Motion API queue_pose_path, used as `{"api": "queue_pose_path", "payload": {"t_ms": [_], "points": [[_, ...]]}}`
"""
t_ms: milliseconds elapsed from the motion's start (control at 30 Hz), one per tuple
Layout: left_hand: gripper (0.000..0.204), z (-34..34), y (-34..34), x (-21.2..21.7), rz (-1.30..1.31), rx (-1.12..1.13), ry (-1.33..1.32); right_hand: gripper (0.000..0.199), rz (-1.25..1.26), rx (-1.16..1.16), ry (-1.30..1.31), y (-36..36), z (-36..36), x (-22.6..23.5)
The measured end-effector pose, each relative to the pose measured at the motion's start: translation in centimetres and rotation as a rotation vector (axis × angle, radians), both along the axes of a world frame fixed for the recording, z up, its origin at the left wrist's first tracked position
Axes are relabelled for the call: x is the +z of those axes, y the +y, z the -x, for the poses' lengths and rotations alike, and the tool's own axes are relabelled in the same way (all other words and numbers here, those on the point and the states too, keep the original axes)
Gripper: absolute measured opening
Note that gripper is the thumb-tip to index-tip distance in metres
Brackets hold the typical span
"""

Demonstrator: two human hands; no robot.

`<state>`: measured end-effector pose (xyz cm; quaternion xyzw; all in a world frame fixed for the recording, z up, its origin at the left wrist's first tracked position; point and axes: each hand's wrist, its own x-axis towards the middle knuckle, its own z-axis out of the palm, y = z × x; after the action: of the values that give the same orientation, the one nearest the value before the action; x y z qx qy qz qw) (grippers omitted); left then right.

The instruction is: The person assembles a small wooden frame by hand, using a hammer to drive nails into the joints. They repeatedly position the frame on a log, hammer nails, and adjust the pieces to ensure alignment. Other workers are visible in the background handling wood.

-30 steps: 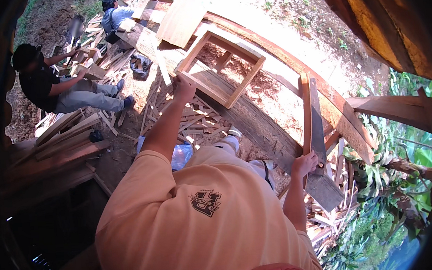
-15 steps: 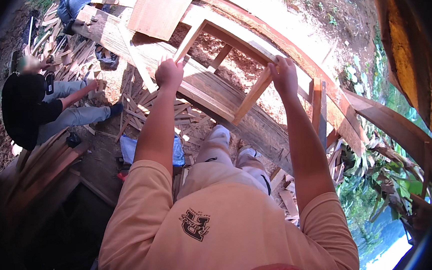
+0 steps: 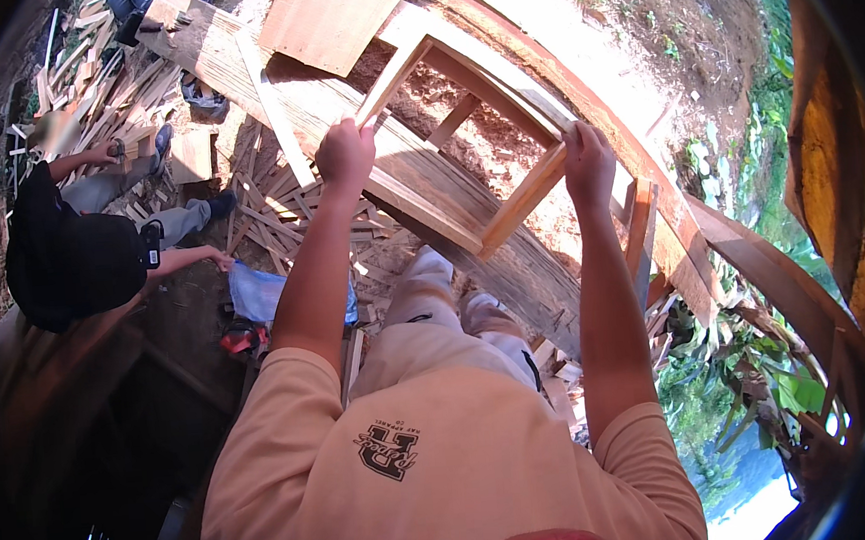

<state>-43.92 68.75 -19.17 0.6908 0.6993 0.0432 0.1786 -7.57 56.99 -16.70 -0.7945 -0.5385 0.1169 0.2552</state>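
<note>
I hold a square wooden frame (image 3: 509, 209) up in front of me with both hands. My left hand (image 3: 344, 156) grips its left rail near the lower left corner. My right hand (image 3: 588, 164) grips its right side near the corner. The frame is made of pale planks with a short cross brace inside, and reddish soil shows through its opening. My legs in light trousers (image 3: 436, 320) are below the frame.
A long wide plank (image 3: 237, 53) lies under the frame, with a plywood sheet (image 3: 334, 11) beyond it. Several wood offcuts (image 3: 278, 206) litter the ground. A person in black (image 3: 71, 260) crouches at the left. Curved boards (image 3: 753, 258) and green plants are at the right.
My right hand let go of an upright plank at the right and came up to grip the frame's right side. The frame is now held with both hands and looks closer.
</note>
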Motion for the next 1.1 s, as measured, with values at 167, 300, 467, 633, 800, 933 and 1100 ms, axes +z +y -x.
{"api": "queue_pose_path", "payload": {"t_ms": [167,300,467,633,800,933,1100], "points": [[0.032,-0.2,0.1,-0.2,0.010,-0.006,0.026,0.029,0.039,-0.014,-0.011,0.2,-0.2,-0.4],[0.032,-0.3,0.1,-0.2,0.012,-0.031,0.048,0.029,0.062,-0.038,-0.011,-0.9,-0.2,-1.0],[0.032,-0.6,0.0,-0.3,-0.055,-0.054,0.090,0.038,0.168,0.005,-0.066,0.6,-0.5,-0.4],[0.040,-0.6,0.5,0.7,0.042,-0.083,0.027,0.069,0.336,0.076,-0.218,3.0,-1.1,-1.1],[0.043,-0.3,0.7,0.2,0.058,-0.068,-0.027,0.081,0.401,0.106,-0.162,3.7,-1.6,-2.3],[0.042,0.0,0.8,-0.3,0.052,-0.093,-0.029,0.081,0.418,0.125,-0.115,3.9,-1.9,-2.6],[0.036,0.0,0.9,-0.1,0.074,-0.090,-0.020,0.075,0.470,0.130,-0.025,4.2,-2.2,-2.9]]}}
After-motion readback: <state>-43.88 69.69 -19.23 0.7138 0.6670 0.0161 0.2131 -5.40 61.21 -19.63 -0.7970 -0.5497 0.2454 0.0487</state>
